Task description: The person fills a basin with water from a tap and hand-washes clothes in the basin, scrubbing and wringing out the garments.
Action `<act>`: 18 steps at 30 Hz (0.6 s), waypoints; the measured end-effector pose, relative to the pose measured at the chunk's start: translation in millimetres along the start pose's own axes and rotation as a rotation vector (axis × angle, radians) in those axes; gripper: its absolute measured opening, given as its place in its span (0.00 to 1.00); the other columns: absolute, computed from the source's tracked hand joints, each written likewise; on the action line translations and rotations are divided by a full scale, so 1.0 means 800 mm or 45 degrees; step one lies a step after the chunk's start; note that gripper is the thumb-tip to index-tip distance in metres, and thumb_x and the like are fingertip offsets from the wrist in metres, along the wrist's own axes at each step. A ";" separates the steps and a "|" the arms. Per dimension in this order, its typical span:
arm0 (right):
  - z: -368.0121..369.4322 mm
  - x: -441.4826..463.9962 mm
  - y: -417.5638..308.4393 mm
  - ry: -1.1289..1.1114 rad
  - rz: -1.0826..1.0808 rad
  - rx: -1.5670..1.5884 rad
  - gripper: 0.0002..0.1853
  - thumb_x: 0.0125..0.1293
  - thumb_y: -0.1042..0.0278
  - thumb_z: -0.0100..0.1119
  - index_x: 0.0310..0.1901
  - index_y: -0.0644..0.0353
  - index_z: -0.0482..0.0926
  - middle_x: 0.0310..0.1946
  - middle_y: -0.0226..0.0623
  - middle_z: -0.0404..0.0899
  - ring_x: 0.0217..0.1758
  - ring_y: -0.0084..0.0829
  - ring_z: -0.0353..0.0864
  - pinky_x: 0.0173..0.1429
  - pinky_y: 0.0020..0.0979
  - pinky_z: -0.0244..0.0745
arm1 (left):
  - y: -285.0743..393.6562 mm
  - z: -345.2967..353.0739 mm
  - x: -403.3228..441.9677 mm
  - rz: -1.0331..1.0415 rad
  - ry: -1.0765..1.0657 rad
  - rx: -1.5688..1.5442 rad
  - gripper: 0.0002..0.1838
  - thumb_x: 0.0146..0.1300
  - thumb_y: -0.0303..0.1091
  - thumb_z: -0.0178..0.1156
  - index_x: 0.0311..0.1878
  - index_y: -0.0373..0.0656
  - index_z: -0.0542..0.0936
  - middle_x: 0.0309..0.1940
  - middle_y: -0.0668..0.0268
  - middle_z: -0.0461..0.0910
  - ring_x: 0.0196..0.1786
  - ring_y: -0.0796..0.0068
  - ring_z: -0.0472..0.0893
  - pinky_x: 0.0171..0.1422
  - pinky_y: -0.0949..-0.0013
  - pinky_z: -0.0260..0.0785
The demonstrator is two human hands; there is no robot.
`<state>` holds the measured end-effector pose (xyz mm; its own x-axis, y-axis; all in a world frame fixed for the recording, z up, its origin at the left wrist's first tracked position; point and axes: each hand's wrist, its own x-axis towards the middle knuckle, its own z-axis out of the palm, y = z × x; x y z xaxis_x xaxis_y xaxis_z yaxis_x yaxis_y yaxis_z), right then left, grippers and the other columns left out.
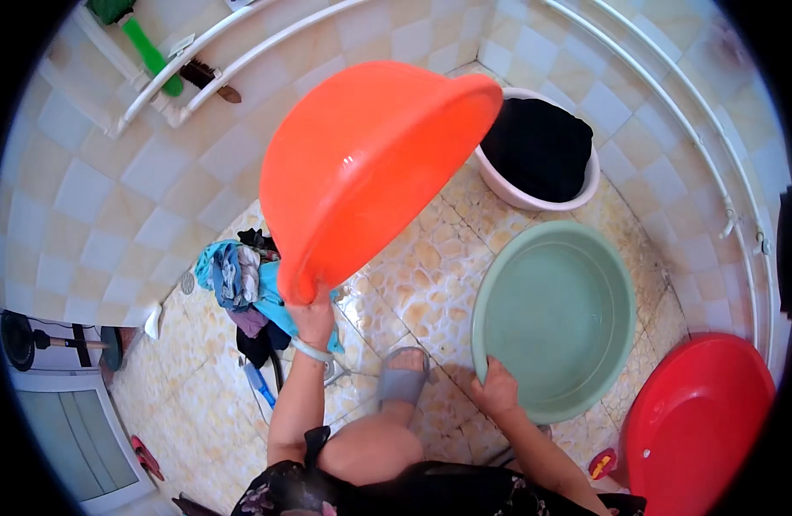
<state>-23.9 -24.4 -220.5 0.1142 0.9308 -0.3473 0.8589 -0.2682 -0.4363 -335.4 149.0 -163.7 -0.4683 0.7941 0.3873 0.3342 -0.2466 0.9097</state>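
Tiled floor (413,262), wet-looking. Orange basin (344,146): raised at far centre, tipped, mouth to the right. Green basin (482,327): right of centre. Red basin (706,413): near right. Heaped clothes (231,279): left. Pink basin (525,196): far right, black cloth (538,148) inside. Hands, two: left hand (313,316) grasping the orange basin's near rim, right hand (497,389) gripping the green basin's near-left rim. Step in hand, I judge: handling both basins; next move calls for firm holds on both rims.
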 end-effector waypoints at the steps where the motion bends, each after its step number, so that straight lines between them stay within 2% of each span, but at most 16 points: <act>1: 0.001 0.000 0.001 -0.022 0.004 -0.006 0.31 0.51 0.61 0.60 0.57 0.66 0.66 0.45 0.56 0.76 0.48 0.53 0.77 0.53 0.48 0.73 | 0.002 -0.003 -0.002 0.023 -0.021 0.001 0.15 0.60 0.22 0.57 0.51 0.31 0.75 0.44 0.60 0.80 0.48 0.71 0.78 0.53 0.69 0.69; 6: 0.004 0.000 0.005 -0.049 0.023 -0.014 0.31 0.51 0.60 0.60 0.57 0.66 0.66 0.46 0.55 0.76 0.49 0.52 0.77 0.54 0.47 0.73 | 0.020 -0.020 -0.005 0.046 -0.105 0.080 0.23 0.61 0.25 0.60 0.60 0.34 0.70 0.52 0.63 0.77 0.54 0.73 0.76 0.58 0.70 0.68; 8: 0.003 0.000 0.005 -0.054 0.032 -0.011 0.31 0.51 0.60 0.60 0.57 0.66 0.66 0.46 0.55 0.76 0.49 0.52 0.77 0.55 0.47 0.72 | 0.007 -0.028 -0.009 -0.116 -0.117 -0.100 0.25 0.61 0.26 0.61 0.61 0.34 0.69 0.54 0.64 0.76 0.54 0.73 0.76 0.58 0.70 0.69; 10: 0.002 -0.001 0.004 -0.051 0.039 0.000 0.31 0.52 0.60 0.60 0.57 0.66 0.66 0.47 0.55 0.76 0.50 0.52 0.77 0.55 0.46 0.72 | 0.014 -0.026 -0.007 -0.190 -0.098 -0.210 0.22 0.62 0.27 0.61 0.59 0.35 0.70 0.50 0.64 0.77 0.50 0.71 0.77 0.55 0.68 0.70; 12: 0.002 0.000 0.005 -0.059 0.032 0.007 0.31 0.52 0.60 0.60 0.57 0.66 0.66 0.47 0.55 0.76 0.50 0.52 0.77 0.55 0.46 0.72 | 0.026 -0.023 -0.006 -0.178 -0.046 -0.248 0.15 0.63 0.27 0.59 0.53 0.37 0.74 0.42 0.62 0.79 0.43 0.68 0.78 0.48 0.65 0.72; 15: 0.004 0.000 0.007 -0.067 0.039 0.006 0.31 0.52 0.60 0.60 0.57 0.66 0.67 0.47 0.55 0.76 0.50 0.52 0.77 0.56 0.46 0.72 | 0.025 -0.017 0.004 0.303 0.071 0.115 0.14 0.64 0.26 0.58 0.53 0.37 0.74 0.47 0.61 0.77 0.48 0.68 0.76 0.53 0.64 0.70; 18: 0.005 0.000 0.007 -0.058 0.044 0.008 0.31 0.52 0.59 0.60 0.57 0.66 0.67 0.47 0.55 0.76 0.50 0.52 0.77 0.56 0.46 0.72 | 0.017 -0.008 0.006 0.153 0.101 -0.372 0.16 0.63 0.24 0.58 0.55 0.37 0.73 0.52 0.60 0.75 0.52 0.67 0.74 0.57 0.63 0.69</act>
<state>-21.4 -27.0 -226.1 0.1206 0.9088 -0.3993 0.8517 -0.3014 -0.4288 -338.5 145.5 -148.2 -0.5057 0.7068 0.4947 0.1475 -0.4942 0.8568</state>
